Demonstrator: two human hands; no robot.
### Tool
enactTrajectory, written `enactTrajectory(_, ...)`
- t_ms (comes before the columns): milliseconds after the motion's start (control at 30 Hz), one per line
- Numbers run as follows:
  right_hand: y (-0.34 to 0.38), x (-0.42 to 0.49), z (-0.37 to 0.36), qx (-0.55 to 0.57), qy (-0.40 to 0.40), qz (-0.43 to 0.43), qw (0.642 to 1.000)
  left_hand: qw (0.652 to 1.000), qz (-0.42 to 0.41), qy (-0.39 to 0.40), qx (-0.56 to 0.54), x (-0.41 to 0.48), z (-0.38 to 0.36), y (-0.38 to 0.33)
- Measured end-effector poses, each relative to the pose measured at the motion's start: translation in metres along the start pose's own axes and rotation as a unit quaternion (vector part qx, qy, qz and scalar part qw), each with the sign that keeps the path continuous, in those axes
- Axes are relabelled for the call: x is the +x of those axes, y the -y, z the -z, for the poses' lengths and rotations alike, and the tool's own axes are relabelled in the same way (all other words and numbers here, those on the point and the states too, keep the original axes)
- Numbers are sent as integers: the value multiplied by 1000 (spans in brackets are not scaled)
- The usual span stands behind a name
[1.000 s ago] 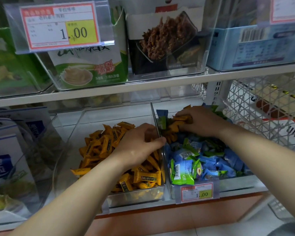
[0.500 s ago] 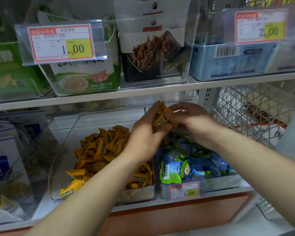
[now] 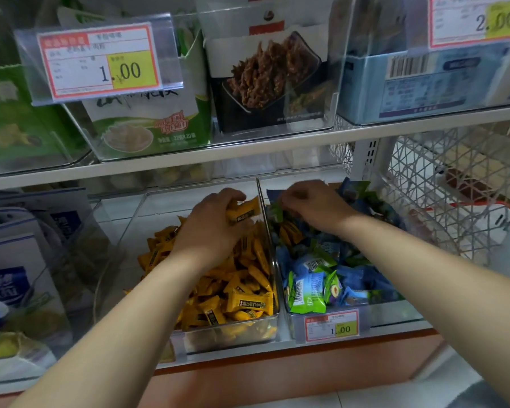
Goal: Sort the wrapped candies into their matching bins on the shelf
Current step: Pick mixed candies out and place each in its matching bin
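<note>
Lower centre of frame: clear plastic left bin (image 3: pixel 233 334) was full of yellow wrapped candies (image 3: pixel 242 301), glossy pillow packs with dark labels; I saw no strays there. Right of it, clear plastic right bin (image 3: pixel 395 316) with the red-and-yellow price tag (image 3: pixel 331 325) held crinkly blue and green wrapped candies (image 3: pixel 309 287). Further back in that bin, a few stray yellow candies (image 3: pixel 289 234) sat just beside the divider, so I judged the sort partly done, strays left. Mid-frame, left hand (image 3: pixel 212 228) gripped a small bunch of yellow candies (image 3: pixel 243 212) above the left bin's rear, not yet released. Right hand (image 3: pixel 315 206) was over the right bin's back, fingers curled, pinching what looked like a green-wrapped candy (image 3: pixel 276 212).
</note>
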State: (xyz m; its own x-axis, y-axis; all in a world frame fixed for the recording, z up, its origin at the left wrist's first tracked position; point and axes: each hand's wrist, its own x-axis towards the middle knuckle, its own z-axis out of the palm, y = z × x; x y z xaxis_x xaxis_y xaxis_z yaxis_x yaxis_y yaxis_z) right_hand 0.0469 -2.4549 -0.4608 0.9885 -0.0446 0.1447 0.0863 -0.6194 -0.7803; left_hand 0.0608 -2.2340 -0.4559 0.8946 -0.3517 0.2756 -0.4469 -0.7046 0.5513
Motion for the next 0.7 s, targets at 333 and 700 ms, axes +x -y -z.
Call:
enactTrajectory(333,-22,22,-18,-215,171,-6,961,997,-8,63,34,-9,5,4)
enactTrajectory(700,-17,0,6,-126,91,-31,987,995,-5,65,-70,-13,-21,-15)
